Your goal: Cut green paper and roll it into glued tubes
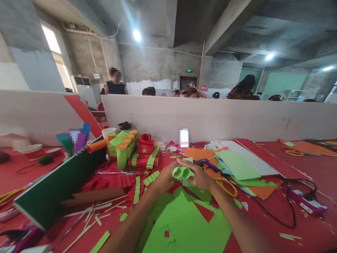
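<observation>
Two light green paper tubes (182, 172) lie side by side in front of me, their open ends facing my way. My left hand (168, 175) is closed around the left side of the pair. From the right, my right hand (198, 174) grips the other side, and the fingertips of both hands meet over the top. Below the tubes, a large green paper sheet (186, 225) with cut edges covers the red tabletop. A glue gun (207, 164) with a blue handle lies just beyond my right hand, and yellow-handled scissors (228, 186) rest beside my right wrist.
Finished red and green paper rolls (144, 153) are stacked at the back left, beside a dark green board (63, 182). Coloured paper sheets (239, 163) pile up at the right. A purple power strip (305, 202) trails a black cable. A lit phone (184, 137) leans against the white partition (223, 117).
</observation>
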`<control>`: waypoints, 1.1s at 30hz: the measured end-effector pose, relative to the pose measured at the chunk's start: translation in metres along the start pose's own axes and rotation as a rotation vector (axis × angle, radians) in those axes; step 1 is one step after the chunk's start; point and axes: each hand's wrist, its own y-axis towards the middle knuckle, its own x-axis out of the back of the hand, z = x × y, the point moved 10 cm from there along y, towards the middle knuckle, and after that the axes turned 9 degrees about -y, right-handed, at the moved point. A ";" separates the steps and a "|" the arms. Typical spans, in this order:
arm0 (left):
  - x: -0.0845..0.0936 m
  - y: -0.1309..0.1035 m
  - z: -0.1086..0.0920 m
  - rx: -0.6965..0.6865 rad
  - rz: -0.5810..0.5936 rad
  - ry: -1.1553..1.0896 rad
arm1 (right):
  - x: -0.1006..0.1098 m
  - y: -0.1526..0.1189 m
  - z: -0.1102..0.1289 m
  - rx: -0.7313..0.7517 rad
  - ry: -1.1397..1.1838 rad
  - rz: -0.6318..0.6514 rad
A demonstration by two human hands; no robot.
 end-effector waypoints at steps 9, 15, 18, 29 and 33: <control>0.000 0.000 -0.011 0.037 0.008 -0.047 | 0.001 0.000 -0.014 -0.113 0.169 -0.035; 0.006 0.000 -0.009 0.109 -0.078 -0.163 | 0.007 -0.001 -0.039 -0.290 0.392 -0.160; 0.002 0.001 -0.001 0.167 -0.069 -0.298 | 0.010 -0.001 -0.045 -0.314 0.333 -0.176; 0.006 -0.006 0.033 0.398 -0.213 -0.501 | -0.012 -0.015 -0.071 -0.501 0.299 -0.036; 0.014 -0.009 0.049 0.450 -0.288 -0.414 | -0.006 -0.017 -0.073 -0.532 0.287 -0.077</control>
